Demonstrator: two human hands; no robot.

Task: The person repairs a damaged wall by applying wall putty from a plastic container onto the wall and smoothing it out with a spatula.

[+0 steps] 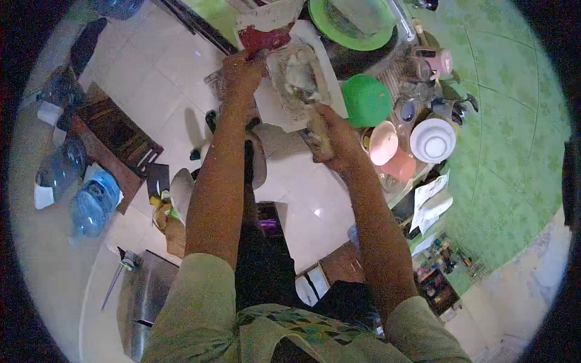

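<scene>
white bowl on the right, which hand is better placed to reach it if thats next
Probably the right hand: it is closer to the white bowl, while the left hand is across the container. Whether the right would need freeing first is unclear.

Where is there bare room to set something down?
Bare: pale tiled floor between brown wooden furniture and the left hand, plus a patch just inside the right forearm. Crowded: the right side, where round green vessel, pink bowl and white dish crowd together.
</scene>
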